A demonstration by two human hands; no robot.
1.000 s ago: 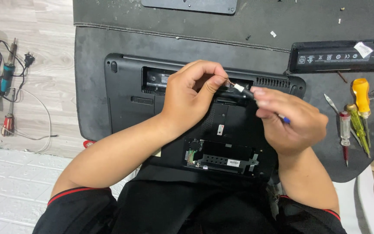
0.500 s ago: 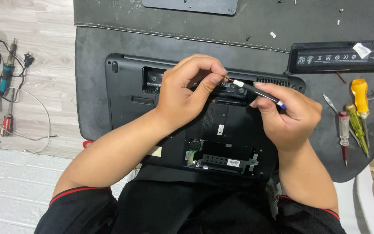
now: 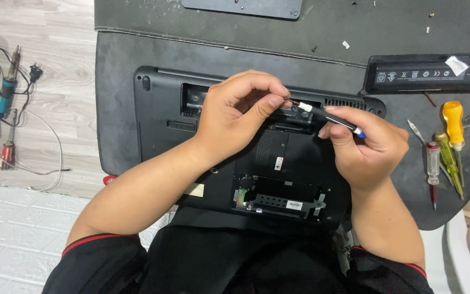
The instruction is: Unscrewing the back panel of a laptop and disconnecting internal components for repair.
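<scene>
- Pinched in the right hand (image 3: 368, 149), a slim black screwdriver (image 3: 330, 118) with a white collar and a blue end lies nearly flat, its tip pointing left toward the laptop's rear edge.
- Right fingers are curled shut around the handle; the blue end shows just past the index finger.
- Left hand (image 3: 237, 117) is closed too, thumb pressed against the bent index finger right at the tool's metal tip; what sits between those two fingertips is too small to tell.
- Both hands meet over the battery bay of the laptop (image 3: 164, 125), which lies upside down, black, with its hinge edge away from the person.
- An opened compartment (image 3: 278, 198) near the laptop's front edge shows a metal frame and a small green board.
- Under the laptop lies a dark mat (image 3: 115, 81), spread over a pale wooden table.
- A long black battery (image 3: 431, 73) rests on the mat beyond the right hand, well apart from the laptop's bay.
- Further right lie three more screwdrivers: an orange-handled one (image 3: 452, 122), a yellow-green one (image 3: 446, 149) and a clear one with red ends (image 3: 432, 163), close together.
- A soldering iron (image 3: 6, 87) with a blue grip and its cord lie far left on the bare wood.
- Small loose screws (image 3: 430, 29) dot the mat's far side.
</scene>
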